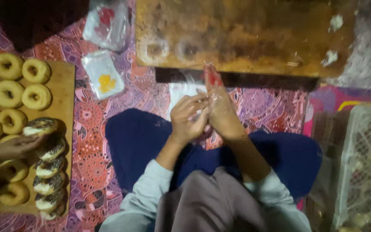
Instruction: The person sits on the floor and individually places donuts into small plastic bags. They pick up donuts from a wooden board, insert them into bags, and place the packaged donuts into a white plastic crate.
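1. Nearest the camera, a grey lap and pale blue sleeves (151, 189) fill the bottom of the view, with dark blue trousers (138, 141) spread on a patterned pink cloth (91, 146).
2. Beyond the knees, a low wooden table (245, 34) runs across the top, dusted with flour.
3. At far left, a wooden board (63, 86) carries rows of plain and sprinkled doughnuts (8, 93); another person's hand (11, 148) reaches in over them.
4. Two small flat bags (104, 75) lie between board and table.
5. Both hands meet at centre: the right hand (224, 114) stands upright, its long axis pointing away, fingers closed on a thin clear plastic bag (211, 77) with a red mark.
6. The left hand (190, 118) pinches that bag's lower edge from the side, touching the right.
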